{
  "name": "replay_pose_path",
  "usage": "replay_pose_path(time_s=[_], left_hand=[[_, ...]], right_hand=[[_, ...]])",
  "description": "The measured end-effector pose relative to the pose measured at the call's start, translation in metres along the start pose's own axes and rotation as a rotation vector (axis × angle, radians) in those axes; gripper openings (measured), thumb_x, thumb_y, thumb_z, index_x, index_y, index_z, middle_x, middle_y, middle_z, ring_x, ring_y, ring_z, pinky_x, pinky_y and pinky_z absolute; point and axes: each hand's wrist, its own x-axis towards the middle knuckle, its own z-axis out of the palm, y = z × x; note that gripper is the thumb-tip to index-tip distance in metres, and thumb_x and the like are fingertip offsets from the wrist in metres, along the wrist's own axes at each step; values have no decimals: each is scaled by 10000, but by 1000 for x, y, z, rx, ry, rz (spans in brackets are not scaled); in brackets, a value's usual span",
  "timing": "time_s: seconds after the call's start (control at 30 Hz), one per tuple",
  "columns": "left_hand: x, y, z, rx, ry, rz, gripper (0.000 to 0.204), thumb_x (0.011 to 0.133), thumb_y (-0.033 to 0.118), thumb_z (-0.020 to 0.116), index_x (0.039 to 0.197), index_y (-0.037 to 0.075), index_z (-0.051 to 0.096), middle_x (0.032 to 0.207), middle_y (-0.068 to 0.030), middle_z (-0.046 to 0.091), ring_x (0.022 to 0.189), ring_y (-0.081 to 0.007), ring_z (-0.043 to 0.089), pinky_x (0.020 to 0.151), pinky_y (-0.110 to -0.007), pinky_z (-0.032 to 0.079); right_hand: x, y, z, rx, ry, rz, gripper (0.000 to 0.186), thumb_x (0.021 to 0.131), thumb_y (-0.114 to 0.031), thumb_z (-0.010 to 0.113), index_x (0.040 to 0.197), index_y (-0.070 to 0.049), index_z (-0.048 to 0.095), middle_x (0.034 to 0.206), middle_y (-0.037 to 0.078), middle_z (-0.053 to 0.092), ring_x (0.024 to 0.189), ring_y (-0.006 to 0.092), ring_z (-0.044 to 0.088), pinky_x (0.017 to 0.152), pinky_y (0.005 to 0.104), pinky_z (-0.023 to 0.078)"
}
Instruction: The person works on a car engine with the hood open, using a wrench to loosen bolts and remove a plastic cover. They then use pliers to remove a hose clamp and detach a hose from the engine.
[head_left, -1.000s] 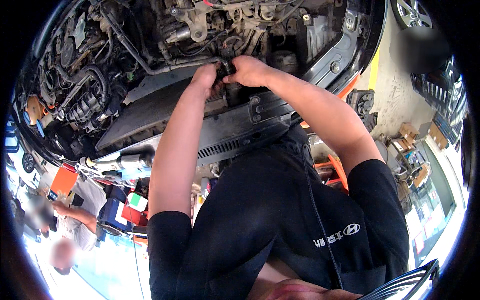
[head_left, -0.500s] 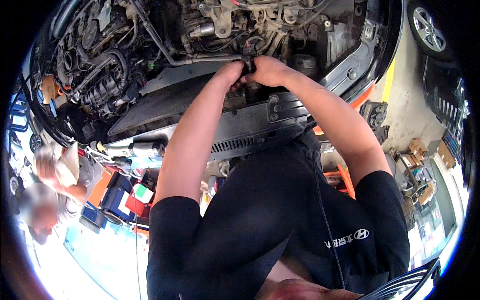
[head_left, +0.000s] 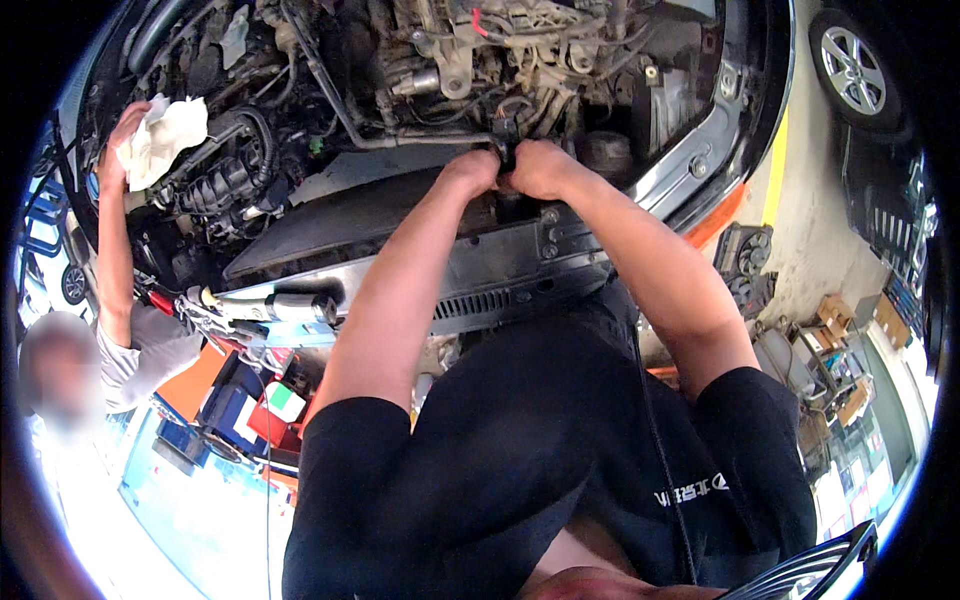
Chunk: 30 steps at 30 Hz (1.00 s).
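Observation:
My left hand [head_left: 473,173] and my right hand [head_left: 541,170] meet behind the front crossmember [head_left: 490,262] of a car's open engine bay, both closed with fingers curled inward. A dark connector-like piece [head_left: 506,132] with thin wires stands up between them, and they work close against its lower end. What the fingertips grip is hidden by the hands themselves. A metal pipe [head_left: 420,140] runs in from the left, ending beside that piece. Below my left forearm lies the broad dark radiator-like panel [head_left: 330,220].
At the left a co-worker's hand [head_left: 122,135] holds a white cloth [head_left: 165,140] over the engine parts [head_left: 225,180]. A wheel [head_left: 853,68] lies at the upper right, with a fan unit [head_left: 745,250] on the floor. Red and orange workshop items [head_left: 268,422] stand at the lower left.
The co-worker's arm has reached up and in over the engine bay with the white cloth. My hands stay together at the same spot; the view has shifted slightly.

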Motion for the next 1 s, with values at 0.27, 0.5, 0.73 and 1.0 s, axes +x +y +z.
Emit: replay_pose_path(time_s=[0.27, 0.5, 0.73, 1.0], left_hand=[[-82, 45, -29, 204, 144, -97, 395, 1037, 312, 494, 1303, 84, 675, 1445, -154, 612, 1331, -356, 585, 1045, -487, 503], [-227, 27, 11, 196, 936, 285, 238, 982, 226, 575, 1112, 68, 696, 1182, -132, 703, 1150, -341, 633, 1010, -469, 468], [-279, -55, 136, -87, 1249, 430, 184, 902, 10, 636, 1076, 42, 686, 1294, -128, 652, 1214, -358, 605, 1009, -461, 499], [-294, -122, 198, -231, 1335, 401, 204, 860, -12, 633, 1048, 35, 694, 1332, -142, 642, 1177, -354, 625, 996, -455, 505]], right_hand=[[-18, -16, -14, -147, -31, 41, 561, 872, -511, 737, 1089, 5, 765, 1197, 229, 720, 1121, 368, 701, 968, 452, 560], [-113, -4, 2, -84, 616, -282, 379, 964, -263, 649, 1256, -23, 619, 1128, 200, 720, 1074, 387, 683, 942, 488, 533], [-141, 37, 43, -244, 882, -531, 308, 968, -241, 647, 1214, -57, 649, 1107, 153, 690, 1111, 356, 626, 1008, 462, 459], [-135, 34, 43, -269, 718, -446, 302, 979, -218, 625, 1247, -80, 643, 1180, 150, 682, 1173, 355, 601, 1026, 468, 434]])
